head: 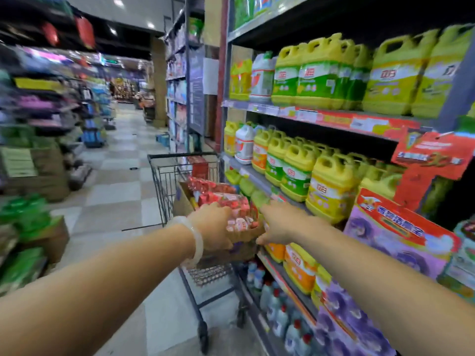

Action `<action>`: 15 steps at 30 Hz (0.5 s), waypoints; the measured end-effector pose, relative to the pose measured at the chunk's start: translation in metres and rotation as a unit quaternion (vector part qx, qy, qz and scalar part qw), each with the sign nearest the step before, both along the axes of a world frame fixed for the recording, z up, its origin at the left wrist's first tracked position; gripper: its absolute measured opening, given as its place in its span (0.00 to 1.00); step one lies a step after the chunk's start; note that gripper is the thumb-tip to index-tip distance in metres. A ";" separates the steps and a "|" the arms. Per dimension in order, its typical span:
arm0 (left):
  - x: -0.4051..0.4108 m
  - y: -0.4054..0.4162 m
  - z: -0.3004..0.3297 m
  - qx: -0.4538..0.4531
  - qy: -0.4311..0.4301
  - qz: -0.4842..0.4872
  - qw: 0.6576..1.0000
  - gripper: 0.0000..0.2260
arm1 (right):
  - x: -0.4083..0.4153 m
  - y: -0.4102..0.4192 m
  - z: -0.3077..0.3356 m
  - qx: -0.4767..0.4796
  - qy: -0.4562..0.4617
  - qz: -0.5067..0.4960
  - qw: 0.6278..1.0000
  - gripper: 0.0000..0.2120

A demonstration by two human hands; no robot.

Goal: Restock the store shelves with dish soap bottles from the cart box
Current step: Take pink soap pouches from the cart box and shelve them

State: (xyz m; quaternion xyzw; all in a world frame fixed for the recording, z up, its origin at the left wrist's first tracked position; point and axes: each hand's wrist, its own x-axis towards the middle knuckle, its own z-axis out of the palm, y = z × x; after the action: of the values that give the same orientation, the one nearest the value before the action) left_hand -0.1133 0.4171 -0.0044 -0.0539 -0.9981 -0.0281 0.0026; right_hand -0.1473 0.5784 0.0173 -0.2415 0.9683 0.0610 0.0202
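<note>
A dark wire shopping cart (164, 176) stands in the aisle beside the shelves. In it sits a brown cardboard box (182, 201) packed with several red-labelled bottles (223, 199). My left hand (212, 227), with a pale bangle on its wrist, grips the box's near edge, fingers over the bottles. My right hand (279, 222) reaches to the box's right corner with its fingers hidden behind it. Yellow dish soap jugs (326, 186) fill the shelf to the right, and more yellow jugs (316, 75) line the shelf above.
Orange jugs (298, 268) and clear blue bottles (277, 319) fill the lower shelves. Purple packs (395, 237) hang at the near right. Goods racks (38, 119) line the aisle's left side. A checkered tile floor (118, 191) runs ahead between them.
</note>
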 end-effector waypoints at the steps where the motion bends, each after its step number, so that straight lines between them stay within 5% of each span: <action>1: -0.012 -0.015 -0.002 0.005 -0.001 0.016 1.000 0.30 | -0.018 -0.015 -0.002 -0.005 0.000 0.013 1.000 0.31; 15: -0.208 -0.152 -0.010 0.043 -0.019 0.096 0.994 0.27 | -0.257 -0.152 -0.025 0.014 -0.042 0.067 0.997 0.28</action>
State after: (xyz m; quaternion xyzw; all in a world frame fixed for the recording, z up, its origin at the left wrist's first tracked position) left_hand -0.3216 0.2647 -0.0148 0.0433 -0.9964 -0.0715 -0.0111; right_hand -0.4046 0.4267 -0.0075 -0.3075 0.9474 0.0658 0.0598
